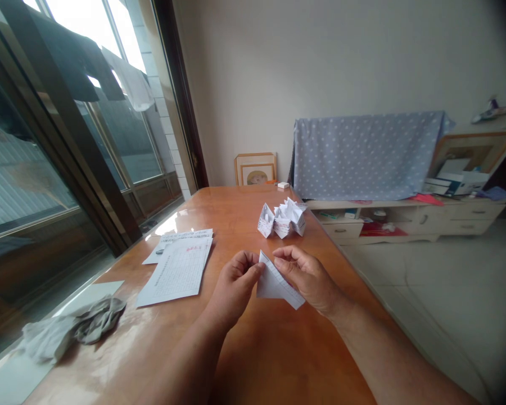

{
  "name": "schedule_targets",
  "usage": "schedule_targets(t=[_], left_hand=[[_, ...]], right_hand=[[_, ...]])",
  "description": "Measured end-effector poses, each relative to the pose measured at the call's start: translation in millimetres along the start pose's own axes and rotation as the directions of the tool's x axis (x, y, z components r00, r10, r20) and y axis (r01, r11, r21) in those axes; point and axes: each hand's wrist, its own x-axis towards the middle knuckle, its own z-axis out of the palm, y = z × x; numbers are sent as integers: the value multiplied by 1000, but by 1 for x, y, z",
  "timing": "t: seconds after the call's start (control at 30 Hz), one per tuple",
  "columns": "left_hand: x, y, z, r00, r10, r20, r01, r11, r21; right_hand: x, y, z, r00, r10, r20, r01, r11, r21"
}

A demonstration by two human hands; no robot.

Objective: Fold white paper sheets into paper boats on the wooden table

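A folded piece of lined white paper (274, 284) is held above the orange wooden table (236, 349) by both my hands. My left hand (235, 284) pinches its left edge with curled fingers. My right hand (306, 275) grips its top right edge, fingers closed on the fold. Beyond my hands, a cluster of folded paper shapes (282, 219) stands on the table. To the left lies a stack of printed sheets (177, 267).
A crumpled grey cloth (73, 329) lies at the table's near left, beside a window. A low white cabinet (409, 222) draped with a dotted blue cloth (365, 154) stands to the right. A framed picture (255, 169) leans against the far wall.
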Motion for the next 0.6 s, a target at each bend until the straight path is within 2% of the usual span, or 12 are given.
schedule_targets(t=[0.17,0.43,0.6], left_hand=[[0,1,1,1000,-24,7,24,999,-43],[0,1,1,995,-78,57,81,996,-45],[4,-6,-4,993,-115,-38,113,993,-44]], right_hand=[[0,-1,0,993,16,113,-12,999,-34],[-2,3,1,984,96,150,-102,994,29],[-2,1,-2,960,180,213,-204,975,94]])
